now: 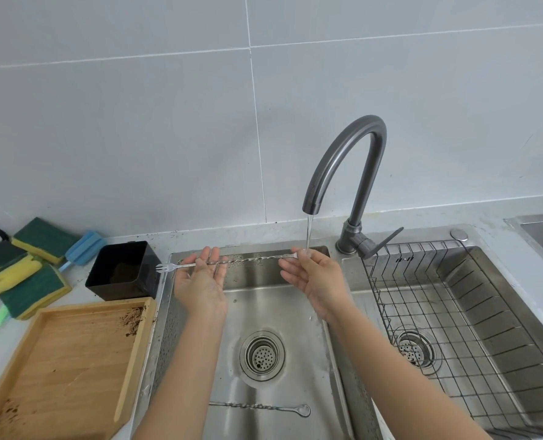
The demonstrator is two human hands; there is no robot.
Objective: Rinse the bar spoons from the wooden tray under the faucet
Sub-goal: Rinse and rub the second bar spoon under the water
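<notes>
Stream [309, 231] from faucet [362, 192] onto bar spoon [254, 259]

Bar spoon [251, 259]: level across upturned left hand [200, 277], right end pinched by right hand [314, 277] under faucet [343, 160] stream. Second spoon [263, 407]: sink [263, 300] floor.

Twisted shiny metal bar spoon [251, 259], brushed steel sink [263, 309], matt wooden tray [73, 360].

A wall [136, 106] of large pale grey tiles with thin white grout lines rises behind a steel double sink [254, 281]. A pale speckled countertop [232, 236] surrounds the sink. Soft, even light falls across the wall above the sink.
</notes>
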